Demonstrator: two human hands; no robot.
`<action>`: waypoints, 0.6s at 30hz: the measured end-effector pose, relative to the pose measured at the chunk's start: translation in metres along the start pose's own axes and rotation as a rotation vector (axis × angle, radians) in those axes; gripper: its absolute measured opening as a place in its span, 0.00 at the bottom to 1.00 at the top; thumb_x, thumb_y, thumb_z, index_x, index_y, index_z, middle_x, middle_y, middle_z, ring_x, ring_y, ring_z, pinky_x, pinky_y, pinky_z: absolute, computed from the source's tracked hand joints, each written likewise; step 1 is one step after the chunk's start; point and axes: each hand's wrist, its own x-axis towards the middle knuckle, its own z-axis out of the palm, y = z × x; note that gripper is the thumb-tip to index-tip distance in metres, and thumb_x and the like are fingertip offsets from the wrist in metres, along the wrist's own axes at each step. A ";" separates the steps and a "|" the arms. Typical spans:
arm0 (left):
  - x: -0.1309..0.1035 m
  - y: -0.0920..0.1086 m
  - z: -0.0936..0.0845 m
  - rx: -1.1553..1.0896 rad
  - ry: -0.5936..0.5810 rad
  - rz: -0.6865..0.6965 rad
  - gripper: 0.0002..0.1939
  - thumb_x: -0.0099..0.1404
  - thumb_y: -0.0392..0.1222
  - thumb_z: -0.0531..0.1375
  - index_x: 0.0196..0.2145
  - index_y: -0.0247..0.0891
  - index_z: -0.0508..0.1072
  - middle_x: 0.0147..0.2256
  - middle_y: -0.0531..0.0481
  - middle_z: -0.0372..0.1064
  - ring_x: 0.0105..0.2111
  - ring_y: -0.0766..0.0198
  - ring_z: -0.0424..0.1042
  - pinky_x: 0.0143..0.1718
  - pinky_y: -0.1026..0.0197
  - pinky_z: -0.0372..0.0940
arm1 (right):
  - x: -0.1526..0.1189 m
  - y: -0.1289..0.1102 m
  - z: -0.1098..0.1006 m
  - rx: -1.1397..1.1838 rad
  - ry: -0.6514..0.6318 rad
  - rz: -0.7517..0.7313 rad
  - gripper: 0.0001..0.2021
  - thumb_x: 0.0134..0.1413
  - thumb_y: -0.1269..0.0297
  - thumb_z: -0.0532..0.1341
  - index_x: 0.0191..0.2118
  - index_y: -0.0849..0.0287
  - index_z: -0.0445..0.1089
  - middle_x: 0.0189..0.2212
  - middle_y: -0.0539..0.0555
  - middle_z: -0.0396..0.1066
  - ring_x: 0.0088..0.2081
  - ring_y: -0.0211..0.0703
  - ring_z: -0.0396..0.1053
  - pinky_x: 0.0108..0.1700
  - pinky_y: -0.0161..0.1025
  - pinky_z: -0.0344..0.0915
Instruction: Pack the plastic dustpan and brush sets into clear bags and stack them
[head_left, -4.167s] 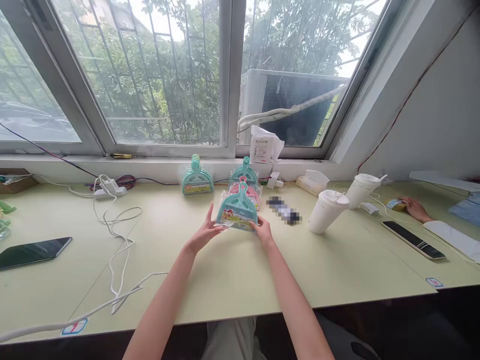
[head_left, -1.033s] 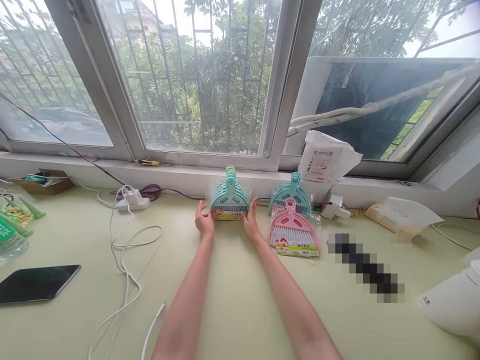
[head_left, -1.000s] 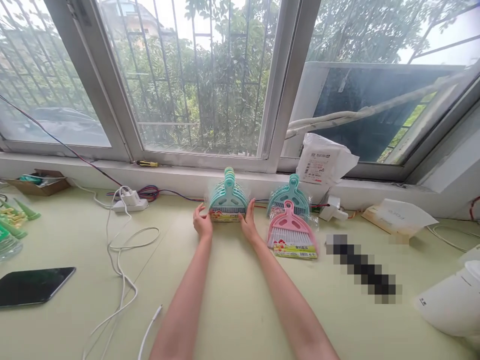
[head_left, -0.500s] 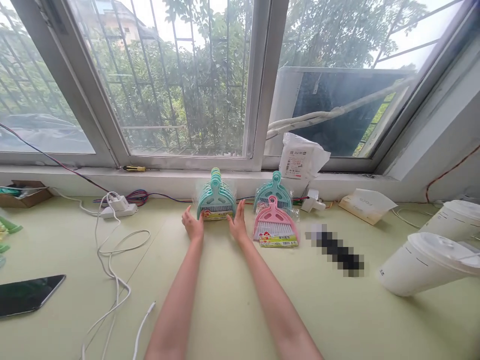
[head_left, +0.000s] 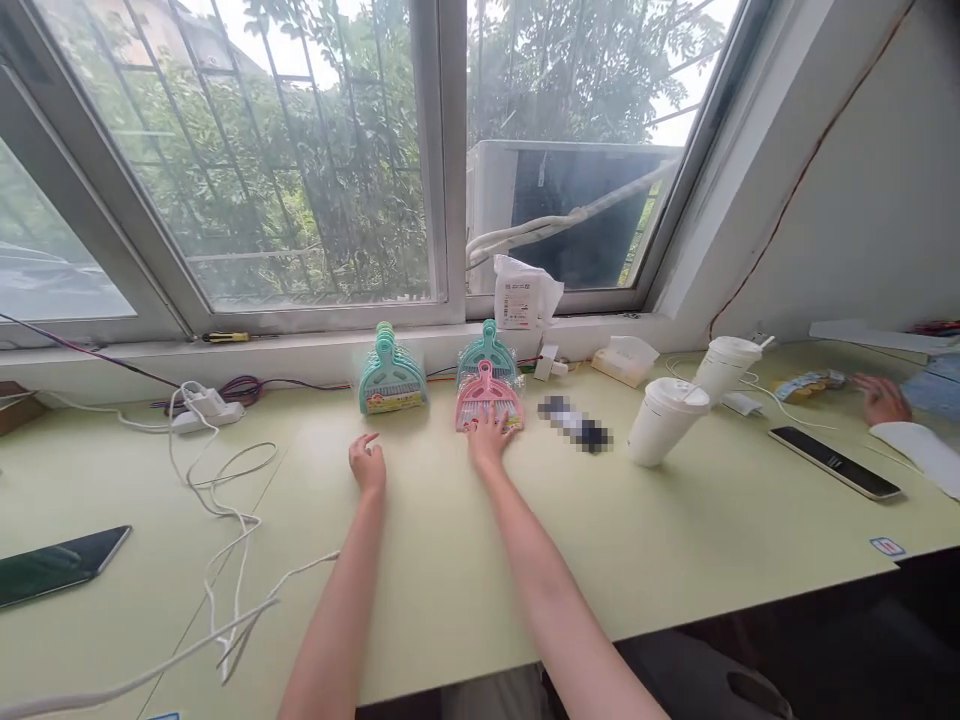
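Observation:
My right hand reaches over the front of a pink dustpan-and-brush set in a clear bag, its fingers spread over the lower edge. Behind that set, a teal dustpan-and-brush set leans by the sill. To the left stands a stack of green dustpan-and-brush sets, with a printed label low on the front one. My left hand hovers or rests just in front of this stack, apart from it. Its fingers are loosely bent and hold nothing.
Two white lidded cups and a blurred-out dark item stand to the right. A power strip, tangled white cables and a tablet-like dark device lie left. Another person's hand is at far right, near a phone.
My hands have left the green stack's sides. The right moved over to the pink set; the left drew back towards me. The view has turned right, bringing another person's hand into sight.

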 end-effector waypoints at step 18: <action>-0.224 0.088 -0.079 0.041 -0.170 0.445 0.28 0.63 0.42 0.53 0.61 0.46 0.56 0.61 0.42 0.54 0.62 0.52 0.53 0.62 0.42 0.51 | -0.254 0.049 -0.172 0.094 -0.036 -0.523 0.31 0.61 0.57 0.46 0.68 0.42 0.37 0.65 0.48 0.51 0.67 0.50 0.46 0.62 0.62 0.55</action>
